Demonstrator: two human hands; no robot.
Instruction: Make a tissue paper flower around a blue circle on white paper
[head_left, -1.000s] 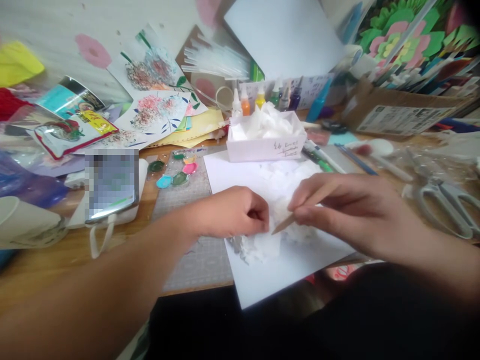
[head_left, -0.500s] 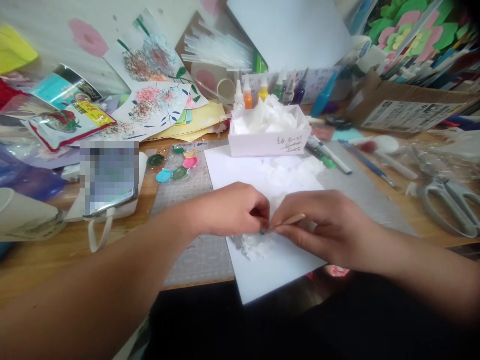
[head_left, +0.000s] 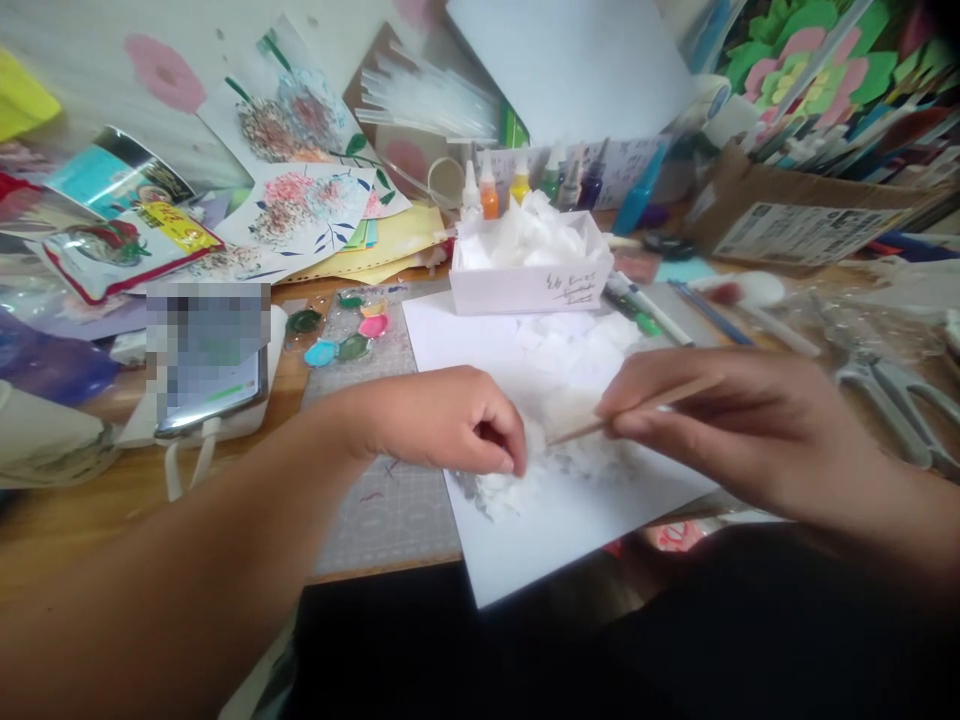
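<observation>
My left hand (head_left: 442, 420) is curled into a loose fist, its fingertips pressing down on crumpled white tissue pieces (head_left: 517, 485) that lie on a white sheet of paper (head_left: 555, 540). My right hand (head_left: 720, 415) pinches a thin wooden stick (head_left: 592, 428), whose tip points left toward the tissue just beside my left fingertips. Behind the sheet stands a small white paper box (head_left: 529, 285) heaped with more white tissue.
A grey cutting mat (head_left: 375, 510) lies under the sheet. A phone (head_left: 206, 365) sits at left, with small coloured paint blobs (head_left: 352, 335) beside it. Grey scissors (head_left: 892, 395) lie at right, pens (head_left: 652, 315) and small glue bottles (head_left: 517, 190) behind the box, flower pictures (head_left: 307, 205) at back.
My right hand drew back to the right with the stick, away from my left fingertips. My left hand stayed pressed on the tissue.
</observation>
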